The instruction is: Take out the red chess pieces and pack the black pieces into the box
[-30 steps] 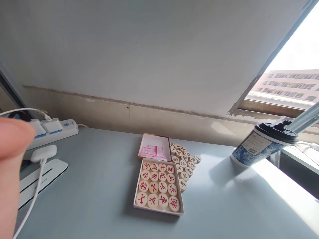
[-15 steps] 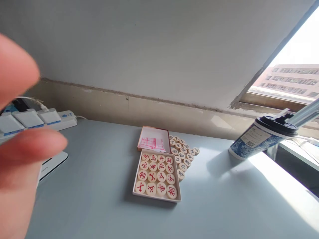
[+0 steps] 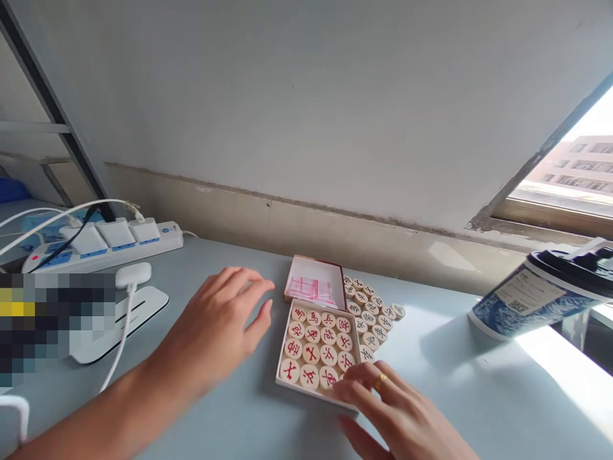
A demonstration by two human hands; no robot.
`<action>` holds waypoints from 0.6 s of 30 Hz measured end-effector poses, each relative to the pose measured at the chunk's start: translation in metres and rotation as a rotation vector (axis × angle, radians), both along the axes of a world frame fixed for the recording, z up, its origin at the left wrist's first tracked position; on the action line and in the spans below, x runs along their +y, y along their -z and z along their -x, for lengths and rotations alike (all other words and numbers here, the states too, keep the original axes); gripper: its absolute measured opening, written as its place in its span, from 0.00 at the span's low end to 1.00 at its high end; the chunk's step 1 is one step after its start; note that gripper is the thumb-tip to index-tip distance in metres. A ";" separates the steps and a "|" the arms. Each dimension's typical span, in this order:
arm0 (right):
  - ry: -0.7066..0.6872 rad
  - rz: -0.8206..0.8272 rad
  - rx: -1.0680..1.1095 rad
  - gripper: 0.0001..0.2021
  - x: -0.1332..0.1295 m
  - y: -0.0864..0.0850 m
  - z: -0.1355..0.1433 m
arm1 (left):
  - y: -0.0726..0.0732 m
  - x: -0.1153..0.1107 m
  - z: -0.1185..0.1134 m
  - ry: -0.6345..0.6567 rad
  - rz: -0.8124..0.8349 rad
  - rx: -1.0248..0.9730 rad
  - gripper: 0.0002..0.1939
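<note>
A shallow white box (image 3: 279,369) holds rows of round pieces with red characters. Behind it, and touching it, lies a second open box part (image 3: 293,271) with a pink-lined sheet (image 3: 311,291) inside. Round pieces with dark characters (image 3: 368,317) lie in a cluster right of the boxes. My left hand (image 3: 225,316) hovers left of the boxes, thumb and fingers apart, with nothing between them. At the white box's near right corner is my right hand (image 3: 393,406), wearing a ring, its fingers spread and partly covering the corner pieces.
On the left are a power strip (image 3: 167,237) with several white plugs, a white cable (image 3: 118,338) and a flat white device (image 3: 148,303). At the right, a blue and white cup (image 3: 512,306) with a black lid leans beside the window (image 3: 584,160). A wall runs behind the table.
Both hands now show around the boxes; before, only blurred fingers were at the left edge. The view has shifted left, so the boxes and cup appear further right.
</note>
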State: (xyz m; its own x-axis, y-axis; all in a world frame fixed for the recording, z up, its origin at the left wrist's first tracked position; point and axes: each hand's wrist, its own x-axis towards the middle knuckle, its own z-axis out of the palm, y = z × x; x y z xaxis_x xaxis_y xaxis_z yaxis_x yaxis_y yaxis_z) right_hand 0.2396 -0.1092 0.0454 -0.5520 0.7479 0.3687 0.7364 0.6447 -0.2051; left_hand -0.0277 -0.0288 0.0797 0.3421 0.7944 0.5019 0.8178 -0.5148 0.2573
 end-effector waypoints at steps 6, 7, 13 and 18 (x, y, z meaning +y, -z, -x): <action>-0.052 0.150 -0.026 0.13 0.009 0.005 0.006 | -0.011 0.079 -0.036 0.076 0.088 0.041 0.10; -0.059 0.154 -0.017 0.13 0.010 0.005 0.005 | -0.011 0.084 -0.044 0.156 0.100 0.055 0.11; -0.051 -0.005 0.102 0.10 0.011 0.009 -0.010 | 0.019 0.048 -0.043 0.538 0.095 0.170 0.05; 0.019 0.034 0.090 0.09 0.010 0.016 -0.014 | 0.038 0.007 -0.016 0.615 0.100 0.125 0.08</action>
State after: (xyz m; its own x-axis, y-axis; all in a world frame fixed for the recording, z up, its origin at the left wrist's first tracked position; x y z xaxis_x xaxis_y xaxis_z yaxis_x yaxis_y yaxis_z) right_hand 0.2532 -0.0997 0.0297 -0.5034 0.7707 0.3905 0.7262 0.6223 -0.2920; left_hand -0.0112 -0.0213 0.0415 0.8023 0.4744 0.3623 0.4068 -0.8787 0.2498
